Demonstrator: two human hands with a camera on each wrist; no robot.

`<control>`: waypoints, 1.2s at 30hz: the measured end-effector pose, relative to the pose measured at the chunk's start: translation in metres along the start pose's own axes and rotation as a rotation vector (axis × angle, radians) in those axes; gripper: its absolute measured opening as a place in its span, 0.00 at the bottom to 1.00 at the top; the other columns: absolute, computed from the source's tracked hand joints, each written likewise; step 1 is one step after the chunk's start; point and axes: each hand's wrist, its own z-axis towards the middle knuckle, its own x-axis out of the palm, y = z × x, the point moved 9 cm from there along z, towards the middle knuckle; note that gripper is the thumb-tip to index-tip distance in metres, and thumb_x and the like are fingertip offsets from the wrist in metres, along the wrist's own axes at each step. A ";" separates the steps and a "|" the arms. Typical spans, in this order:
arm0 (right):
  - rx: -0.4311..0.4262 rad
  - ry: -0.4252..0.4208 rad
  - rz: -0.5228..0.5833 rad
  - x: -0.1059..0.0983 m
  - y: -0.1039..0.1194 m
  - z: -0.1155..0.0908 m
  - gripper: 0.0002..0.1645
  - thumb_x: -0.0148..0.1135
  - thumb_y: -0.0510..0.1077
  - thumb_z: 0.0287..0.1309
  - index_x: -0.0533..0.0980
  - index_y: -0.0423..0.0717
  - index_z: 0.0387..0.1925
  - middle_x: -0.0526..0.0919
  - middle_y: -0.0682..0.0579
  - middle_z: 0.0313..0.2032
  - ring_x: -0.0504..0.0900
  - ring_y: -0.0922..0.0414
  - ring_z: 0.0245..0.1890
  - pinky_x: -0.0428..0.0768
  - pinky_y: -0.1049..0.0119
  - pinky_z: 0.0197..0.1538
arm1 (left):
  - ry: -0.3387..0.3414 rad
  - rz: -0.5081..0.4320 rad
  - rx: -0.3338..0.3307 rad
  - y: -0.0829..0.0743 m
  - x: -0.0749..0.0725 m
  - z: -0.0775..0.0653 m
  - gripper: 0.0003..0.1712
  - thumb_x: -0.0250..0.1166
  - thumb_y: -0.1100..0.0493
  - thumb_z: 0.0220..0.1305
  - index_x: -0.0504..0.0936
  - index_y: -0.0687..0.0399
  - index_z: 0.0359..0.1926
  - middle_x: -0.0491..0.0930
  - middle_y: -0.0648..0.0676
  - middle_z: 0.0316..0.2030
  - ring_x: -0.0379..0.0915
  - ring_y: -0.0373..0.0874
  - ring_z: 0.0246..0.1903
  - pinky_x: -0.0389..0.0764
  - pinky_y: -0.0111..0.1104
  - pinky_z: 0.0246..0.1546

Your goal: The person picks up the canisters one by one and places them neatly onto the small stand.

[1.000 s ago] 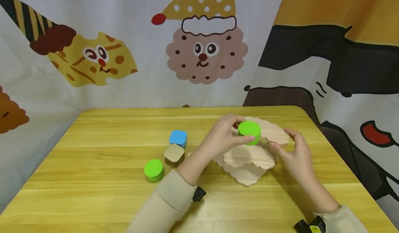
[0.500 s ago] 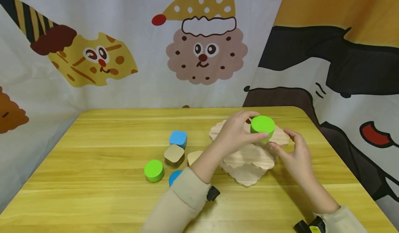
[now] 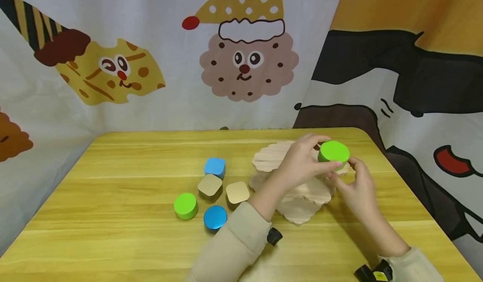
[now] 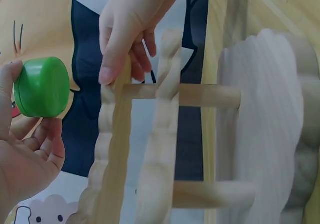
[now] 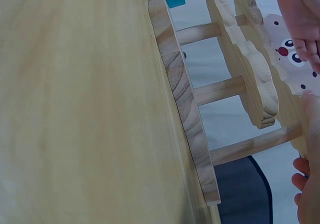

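Note:
My left hand (image 3: 299, 160) pinches a green round block (image 3: 334, 151) between thumb and fingers, over the right part of a tiered wooden stand (image 3: 269, 156). This stand has scalloped boards joined by round pegs (image 5: 220, 91), stacked at three heights. In the left wrist view the green block (image 4: 44, 86) is held a short way off the top board (image 4: 107, 149). At the right edge of that board, my right hand (image 3: 356, 185) grips it, thumb on one face and fingers on the other. Part of the stand is hidden behind my left hand and forearm.
Left of the stand, on the wooden table (image 3: 113, 240), lie a blue rounded-square block (image 3: 215, 165), two tan blocks, one darker (image 3: 210, 185) and one paler (image 3: 237, 192), another green round block (image 3: 185, 205) and a blue round block (image 3: 215, 217). A printed curtain (image 3: 162, 118) hangs behind.
My left hand has carried the green round block rightward across the top board, toward my right hand. The paler tan block and the blue round block have come into view. My right hand stays put.

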 end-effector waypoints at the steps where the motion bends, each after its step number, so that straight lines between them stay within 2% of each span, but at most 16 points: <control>1: 0.004 0.000 0.002 0.000 0.000 0.000 0.39 0.72 0.41 0.52 0.64 0.29 0.60 0.69 0.31 0.56 0.65 0.35 0.57 0.61 0.35 0.56 | 0.005 -0.002 -0.007 0.001 0.003 0.002 0.33 0.75 0.48 0.50 0.77 0.53 0.56 0.74 0.42 0.47 0.68 0.33 0.43 0.71 0.20 0.37; 5: -0.002 -0.003 0.014 -0.001 0.000 0.000 0.38 0.72 0.38 0.51 0.63 0.28 0.59 0.69 0.31 0.54 0.65 0.35 0.57 0.62 0.35 0.56 | 0.024 -0.001 -0.042 0.005 0.012 0.007 0.33 0.75 0.47 0.51 0.77 0.51 0.57 0.74 0.40 0.48 0.67 0.32 0.44 0.70 0.20 0.38; 11: -0.014 -0.007 -0.002 -0.002 0.000 0.000 0.38 0.72 0.36 0.50 0.63 0.26 0.58 0.70 0.30 0.52 0.67 0.35 0.54 0.62 0.35 0.53 | 0.023 0.023 -0.057 0.010 0.021 0.009 0.34 0.75 0.46 0.51 0.77 0.50 0.58 0.74 0.41 0.50 0.67 0.32 0.43 0.70 0.20 0.37; 18: -0.019 -0.010 -0.011 -0.001 0.001 -0.001 0.37 0.72 0.36 0.49 0.64 0.27 0.58 0.70 0.31 0.52 0.67 0.36 0.54 0.63 0.36 0.52 | 0.027 0.098 -0.092 0.019 0.026 0.010 0.35 0.73 0.42 0.51 0.76 0.45 0.60 0.73 0.39 0.53 0.66 0.31 0.46 0.69 0.21 0.41; 29: -0.034 -0.012 -0.006 0.000 0.001 -0.001 0.37 0.71 0.34 0.49 0.64 0.26 0.58 0.71 0.30 0.51 0.67 0.35 0.53 0.63 0.36 0.52 | 0.011 0.200 -0.064 0.023 0.032 0.011 0.36 0.71 0.38 0.52 0.75 0.43 0.60 0.74 0.38 0.53 0.65 0.30 0.46 0.66 0.22 0.44; 36: -0.051 -0.019 0.001 0.000 0.002 0.000 0.37 0.72 0.33 0.48 0.64 0.25 0.57 0.71 0.30 0.50 0.68 0.37 0.52 0.63 0.37 0.51 | 0.015 0.269 -0.053 0.022 0.035 0.012 0.38 0.67 0.35 0.53 0.74 0.44 0.62 0.74 0.39 0.54 0.66 0.32 0.49 0.63 0.26 0.51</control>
